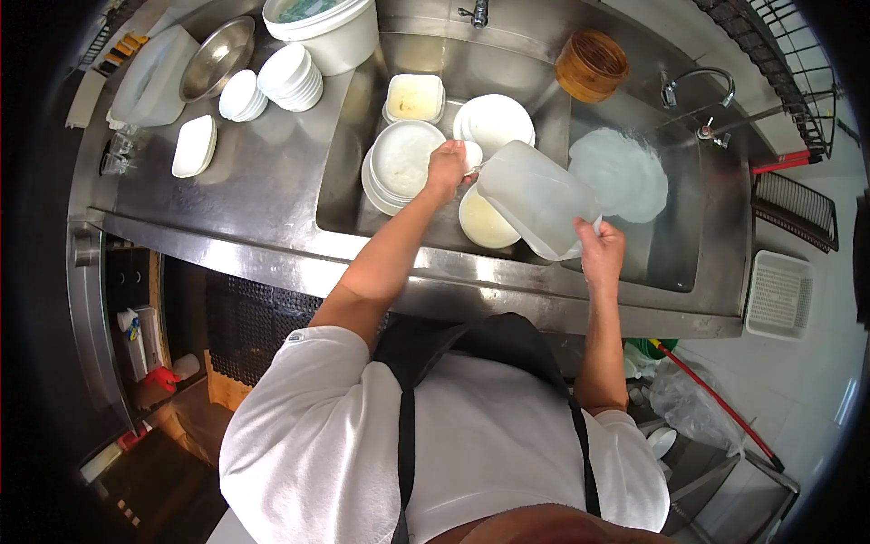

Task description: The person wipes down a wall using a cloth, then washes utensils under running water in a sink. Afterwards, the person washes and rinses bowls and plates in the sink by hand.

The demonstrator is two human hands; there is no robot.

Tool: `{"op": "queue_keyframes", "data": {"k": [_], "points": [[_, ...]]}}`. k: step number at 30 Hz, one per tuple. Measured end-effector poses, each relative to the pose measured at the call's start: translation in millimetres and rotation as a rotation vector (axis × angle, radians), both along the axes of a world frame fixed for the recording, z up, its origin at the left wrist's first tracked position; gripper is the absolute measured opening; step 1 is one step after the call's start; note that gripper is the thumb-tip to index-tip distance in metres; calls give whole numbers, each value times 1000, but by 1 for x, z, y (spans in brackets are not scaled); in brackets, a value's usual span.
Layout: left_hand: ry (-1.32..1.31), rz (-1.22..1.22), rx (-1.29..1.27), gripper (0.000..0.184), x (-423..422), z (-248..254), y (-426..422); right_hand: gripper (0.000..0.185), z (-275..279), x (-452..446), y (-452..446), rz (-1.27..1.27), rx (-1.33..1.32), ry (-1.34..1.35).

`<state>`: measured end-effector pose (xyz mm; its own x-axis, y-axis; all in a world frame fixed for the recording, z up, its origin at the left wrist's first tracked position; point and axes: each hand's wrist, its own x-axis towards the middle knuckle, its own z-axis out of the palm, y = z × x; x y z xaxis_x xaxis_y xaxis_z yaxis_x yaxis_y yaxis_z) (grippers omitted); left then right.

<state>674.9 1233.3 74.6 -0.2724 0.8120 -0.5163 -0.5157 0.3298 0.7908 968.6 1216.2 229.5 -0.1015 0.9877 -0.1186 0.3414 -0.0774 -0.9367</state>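
My right hand (pixel 600 245) is closed on the rim of a translucent plastic container (pixel 539 199), tilted over the divider between two sink basins. My left hand (pixel 448 172) is closed around a small white dish (pixel 472 158), close to the container's left end. Below my hands, the left basin holds a stack of white round bowls (pixel 406 159), a white round plate (pixel 497 123), a square dish with yellowish residue (pixel 415 97) and a round bowl with yellowish contents (pixel 488 219). Foamy water (pixel 621 174) lies in the right basin under the faucet (pixel 707 83).
On the left counter (pixel 263 181) are stacked white bowls (pixel 292 76), a metal bowl (pixel 219 59), a clear tub (pixel 156 77) and glasses (pixel 125 150). A white bucket (pixel 331 36) stands behind. A bamboo steamer (pixel 592 63) sits at the back ledge; a wire rack (pixel 779 54) hangs right.
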Motion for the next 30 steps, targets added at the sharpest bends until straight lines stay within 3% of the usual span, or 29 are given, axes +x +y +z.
{"op": "queue_keyframes", "data": {"k": [3, 6, 9, 12, 15, 18, 21, 24, 27, 30], "points": [[-31, 142, -127, 51, 17, 22, -1, 24, 1, 0, -1, 7, 7, -23], [142, 80, -68, 45, 26, 30, -6, 26, 6, -2, -3, 15, 24, -66], [221, 25, -43, 59, 19, 4, -4, 28, 10, -2, -5, 19, 45, -123], [108, 44, 111, 48, 14, -12, -6, 29, 14, -2, -5, 26, 69, -226], [87, 22, 62, 44, 18, 18, -11, 29, 11, -4, -7, 41, 92, -241], [80, 106, 16, 31, 20, 7, -9, 29, 11, -8, -8, 38, 87, -208], [312, 64, -128, 15, 18, 30, -14, 27, 15, -12, -10, 29, 43, -163], [75, 116, -209, 24, 15, 24, -14, 25, 8, -11, -12, 19, 20, -59], [-44, 49, -119, 33, 7, 32, -23, 24, 6, -9, -14, 15, 11, -19], [228, 72, 4, 43, 8, -6, -16, 24, 5, -7, -15, 8, 15, -31]]}}
